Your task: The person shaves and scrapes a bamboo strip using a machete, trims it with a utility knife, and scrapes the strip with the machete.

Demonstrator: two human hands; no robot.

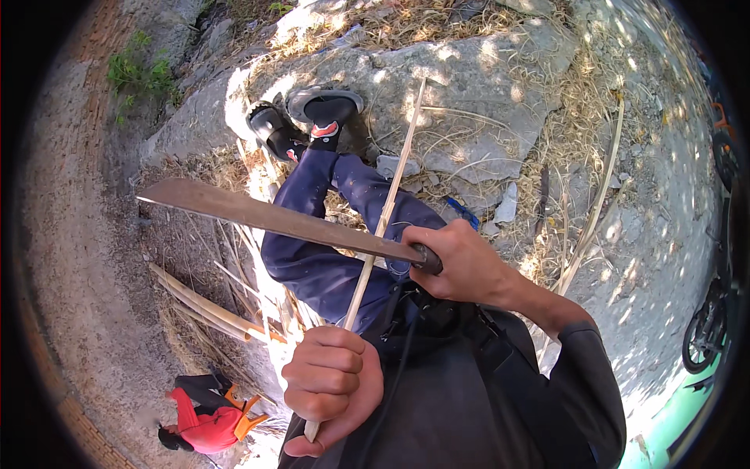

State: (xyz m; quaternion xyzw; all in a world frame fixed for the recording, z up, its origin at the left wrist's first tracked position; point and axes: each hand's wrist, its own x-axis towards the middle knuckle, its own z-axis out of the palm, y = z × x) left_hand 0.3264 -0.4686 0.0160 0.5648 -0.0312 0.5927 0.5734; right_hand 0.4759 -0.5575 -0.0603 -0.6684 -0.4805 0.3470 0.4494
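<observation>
My right hand [461,262] is closed round the dark handle of a machete [273,217], whose long brown blade reaches out to the left over my thighs. A thin pale strip of split bamboo [393,184] is gripped near its lower end in my left hand [332,383]. The strip slants up and away from my fist, past my legs, to the concrete slab. The blade crosses the strip a little beyond my left fist; whether the two touch I cannot tell. A short end of the strip shows below my left fist.
A concrete slab [461,102] strewn with shavings lies ahead. Split bamboo poles [207,301] lie at left, and a long strip [598,207] at right. A blue object [462,211] rests near my knee. A person in red [207,426] sits at lower left. A motorcycle [703,328] stands far right.
</observation>
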